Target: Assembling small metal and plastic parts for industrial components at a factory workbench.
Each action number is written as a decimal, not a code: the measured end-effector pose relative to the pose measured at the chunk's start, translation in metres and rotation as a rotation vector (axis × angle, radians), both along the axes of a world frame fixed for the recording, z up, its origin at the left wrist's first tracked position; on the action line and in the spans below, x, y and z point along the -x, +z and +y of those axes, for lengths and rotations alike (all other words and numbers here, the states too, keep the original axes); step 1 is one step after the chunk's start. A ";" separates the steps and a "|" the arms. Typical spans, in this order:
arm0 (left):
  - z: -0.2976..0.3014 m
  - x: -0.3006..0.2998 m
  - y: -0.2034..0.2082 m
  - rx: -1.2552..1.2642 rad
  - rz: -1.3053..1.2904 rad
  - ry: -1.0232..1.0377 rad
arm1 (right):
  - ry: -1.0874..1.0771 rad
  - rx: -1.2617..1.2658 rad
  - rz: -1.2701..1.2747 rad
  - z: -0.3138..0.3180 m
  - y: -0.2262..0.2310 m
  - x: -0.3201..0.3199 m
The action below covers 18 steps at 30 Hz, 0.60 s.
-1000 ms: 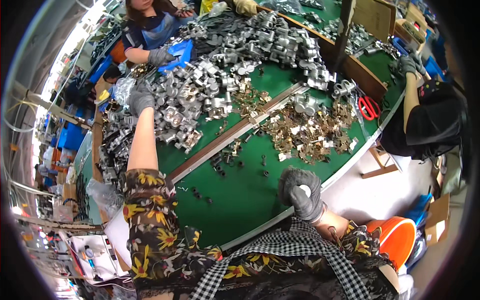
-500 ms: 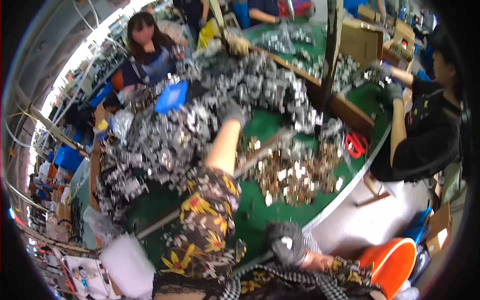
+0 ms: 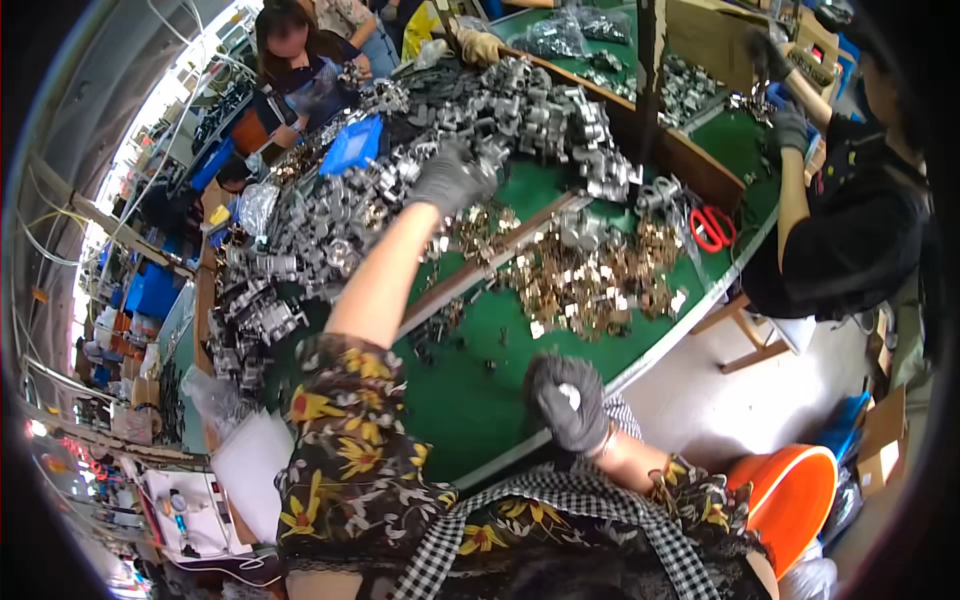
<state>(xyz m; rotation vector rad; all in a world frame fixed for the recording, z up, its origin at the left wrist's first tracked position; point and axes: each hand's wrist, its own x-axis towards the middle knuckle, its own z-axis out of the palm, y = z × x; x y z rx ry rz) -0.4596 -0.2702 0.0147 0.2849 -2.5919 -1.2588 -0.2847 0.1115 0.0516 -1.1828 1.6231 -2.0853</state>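
My left hand point(image 3: 452, 182), in a dark grey glove, reaches across the green table to the heap of grey metal castings point(image 3: 545, 110). Its fingertips are smeared and blend with the dark parts, so I cannot tell whether they grip one. Closer to me, my right hand point(image 3: 568, 405), gloved too, is curled closed above the table's front edge. A small bright spot shows at its fingers; what it holds, if anything, is hidden. Between the hands lies a pile of small brass-coloured metal pieces point(image 3: 585, 285), beside a wooden strip point(image 3: 480, 265).
A blue tray point(image 3: 352, 146) rests on the castings. Red-handled scissors point(image 3: 712, 229) lie near the table's right edge. An orange bucket point(image 3: 790, 505) stands at lower right. Co-workers sit at the far left and right, and a wooden divider point(image 3: 700, 165) crosses the table.
My left hand has shifted slightly left over the heap, its forearm swinging left. My right hand stays curled. The co-worker at right has raised one gloved hand. The view has shifted and become sharper.
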 end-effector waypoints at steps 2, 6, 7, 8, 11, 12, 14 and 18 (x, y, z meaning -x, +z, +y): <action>0.045 -0.050 0.059 -0.725 0.110 -0.223 | 0.045 0.049 -0.104 0.002 -0.011 -0.001; 0.116 -0.147 0.089 -1.552 0.335 -0.183 | -0.041 0.062 -0.010 -0.003 -0.025 -0.004; 0.106 -0.178 0.084 -1.628 0.355 -0.265 | -0.025 0.052 0.063 -0.006 -0.022 -0.009; 0.110 -0.196 0.081 -1.646 0.391 -0.157 | -0.039 0.050 0.080 -0.007 -0.017 -0.013; 0.139 -0.254 0.069 -1.757 0.424 -0.092 | -0.088 0.040 0.058 -0.009 -0.002 -0.024; 0.146 -0.272 0.063 -1.758 0.450 -0.081 | -0.063 0.046 0.029 -0.012 -0.005 -0.026; 0.157 -0.300 0.044 -1.794 0.449 -0.012 | -0.146 -0.062 0.231 -0.014 -0.007 -0.022; 0.202 -0.359 0.027 -1.587 0.433 -0.098 | -0.116 -0.130 0.084 -0.018 0.001 -0.023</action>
